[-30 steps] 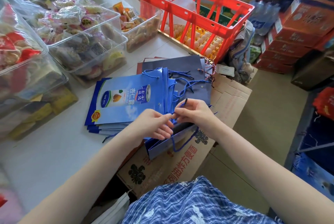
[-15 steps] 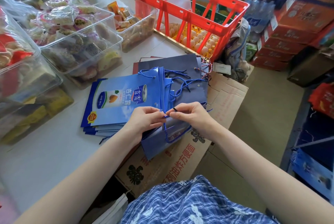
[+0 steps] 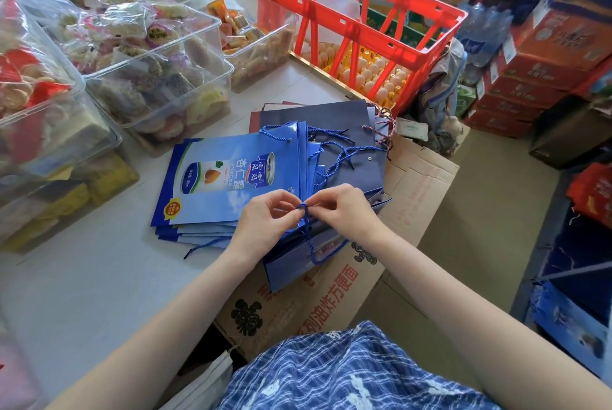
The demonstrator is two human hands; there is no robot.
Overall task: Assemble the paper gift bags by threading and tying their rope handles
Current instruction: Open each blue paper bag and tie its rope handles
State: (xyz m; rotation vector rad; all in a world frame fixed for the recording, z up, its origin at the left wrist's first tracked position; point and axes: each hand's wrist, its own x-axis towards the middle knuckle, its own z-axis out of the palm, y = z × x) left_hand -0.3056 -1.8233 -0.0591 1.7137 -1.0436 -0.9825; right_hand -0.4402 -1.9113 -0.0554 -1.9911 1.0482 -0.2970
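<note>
Two hands are seen meeting over one blue paper gift bag (image 3: 298, 264), which is laid flat beneath them, partly on the white table (image 3: 99, 277) and partly on a printed cardboard carton (image 3: 334, 293) nearer the body. One blue rope handle (image 3: 306, 220) is pinched from both sides: the fingertips of the left hand (image 3: 265, 220) are closed on it just left of a small loop, and those of the right hand (image 3: 344, 211) are closed on it just right of that loop, so that the two hands are almost touching. From the loop the rope is run down toward the body and curved across the bag's face below the hands. The bag's long axis is laid slantwise, with its open top hidden under the hands and its lower corner pointed toward the body and to the left; which end the holes are on cannot be told. Beyond the left hand, one stack of flat bags (image 3: 212, 184) is spread on the table, its top bag printed with a can; the number in the stack cannot be counted, though several edges are shown. Their rope handles (image 3: 334, 158) are trailed to the right, beyond the right hand, over a darker navy bag (image 3: 331, 121). Farther beyond the right hand one red plastic crate (image 3: 351, 12) is stood over trays of eggs (image 3: 374, 75). Three clear plastic tubs of wrapped snacks (image 3: 142, 55) are ranged far beyond the left hand.
</note>
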